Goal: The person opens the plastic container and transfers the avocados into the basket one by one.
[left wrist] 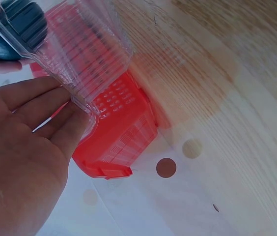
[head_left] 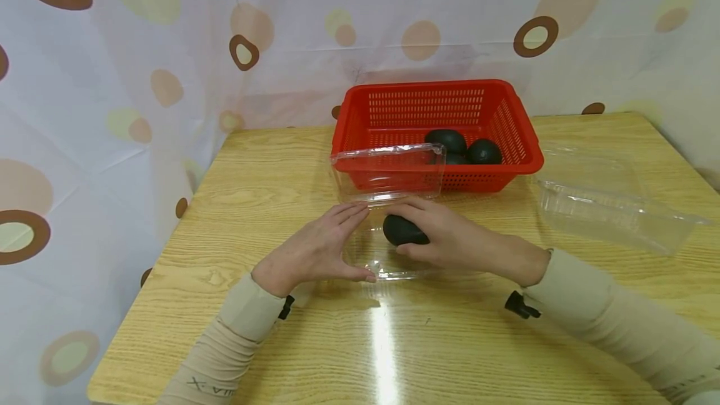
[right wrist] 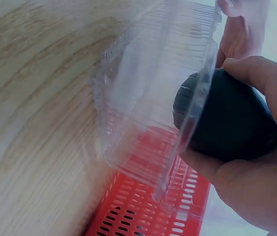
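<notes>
My right hand (head_left: 444,236) grips a dark green avocado (head_left: 402,230), fingers over its far side and thumb on its near side. Its lower end dips past the rim of a clear plastic clamshell box (right wrist: 143,98) on the table. At the left end of that box, my left hand (head_left: 315,245) rests with fairly straight, spread fingers. Its fingertips (left wrist: 74,105) touch the rim by the hinge, and the thumb reaches along the near rim. The box's raised lid (head_left: 388,174) leans back in front of a red basket (head_left: 351,124).
Several more avocados (head_left: 484,152) lie in the red basket at the back of the wooden table (head_left: 253,167). A second clear clamshell box (head_left: 613,217) stands open at the right. Behind the table hangs a spotted cloth (head_left: 360,11).
</notes>
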Demonstrator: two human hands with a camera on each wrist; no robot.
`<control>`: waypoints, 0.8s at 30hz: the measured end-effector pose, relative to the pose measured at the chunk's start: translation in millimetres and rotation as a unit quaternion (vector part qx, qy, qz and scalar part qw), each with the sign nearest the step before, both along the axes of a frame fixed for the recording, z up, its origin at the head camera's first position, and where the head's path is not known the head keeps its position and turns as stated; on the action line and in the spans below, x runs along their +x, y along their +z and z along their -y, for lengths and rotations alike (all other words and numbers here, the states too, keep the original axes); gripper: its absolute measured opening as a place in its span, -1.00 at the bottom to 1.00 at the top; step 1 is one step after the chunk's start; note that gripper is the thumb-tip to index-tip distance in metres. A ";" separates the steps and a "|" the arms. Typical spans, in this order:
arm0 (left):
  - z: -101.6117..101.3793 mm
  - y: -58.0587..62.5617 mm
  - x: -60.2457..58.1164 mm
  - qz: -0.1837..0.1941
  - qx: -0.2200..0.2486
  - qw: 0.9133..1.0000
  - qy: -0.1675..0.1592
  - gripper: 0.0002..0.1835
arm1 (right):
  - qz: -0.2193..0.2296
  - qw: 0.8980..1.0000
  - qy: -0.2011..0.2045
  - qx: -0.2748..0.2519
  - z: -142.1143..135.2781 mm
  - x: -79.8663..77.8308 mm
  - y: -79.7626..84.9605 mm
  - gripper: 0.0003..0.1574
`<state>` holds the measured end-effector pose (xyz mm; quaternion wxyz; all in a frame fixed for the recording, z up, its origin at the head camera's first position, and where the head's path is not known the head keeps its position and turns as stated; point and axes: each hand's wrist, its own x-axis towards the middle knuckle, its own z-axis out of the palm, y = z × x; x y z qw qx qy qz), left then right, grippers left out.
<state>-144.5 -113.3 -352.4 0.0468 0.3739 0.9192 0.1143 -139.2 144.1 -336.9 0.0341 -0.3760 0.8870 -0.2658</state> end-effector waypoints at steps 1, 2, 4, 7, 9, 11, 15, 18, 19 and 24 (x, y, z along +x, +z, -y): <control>0.0 -0.1 0.0 0.000 0.000 1.000 0.000 0.21 | 0.002 1.000 -0.003 0.000 -1.0 0.4 1.2 -0.20; -0.1 -0.1 0.1 0.001 0.000 1.000 0.001 0.21 | 0.003 1.000 -0.005 0.000 -2.0 0.8 2.1 -0.20; -0.3 -0.4 -0.1 0.002 -0.001 1.000 0.002 0.21 | 0.005 1.000 -0.011 0.001 -4.4 1.0 3.3 -0.19; -0.2 -0.3 -0.1 0.002 -0.001 1.000 0.002 0.21 | 0.003 1.000 -0.017 -0.006 -8.3 1.4 4.7 -0.18; -0.1 -0.4 -0.2 0.001 -0.001 1.000 0.002 0.21 | -0.003 1.000 -0.019 -0.011 -11.3 1.5 5.7 -0.20; -0.1 -0.5 -0.3 0.000 0.000 1.000 0.001 0.21 | -0.009 1.000 -0.020 -0.015 -14.3 1.6 7.3 -0.21; -0.3 -0.8 -0.4 -0.002 0.001 1.000 -0.001 0.21 | -0.026 0.999 -0.018 -0.020 -19.8 2.1 10.7 -0.23; -0.2 -0.9 -0.4 -0.003 0.002 1.000 -0.003 0.21 | -0.031 0.999 -0.022 -0.021 -23.9 2.1 14.0 -0.27; -0.2 -0.9 -0.4 -0.003 0.002 1.000 -0.003 0.21 | -0.033 0.999 -0.026 -0.018 -25.5 2.0 15.2 -0.28; 0.2 -0.9 -0.2 -0.002 0.000 1.000 -0.002 0.21 | -0.040 0.998 -0.042 -0.007 -33.4 1.6 22.4 -0.31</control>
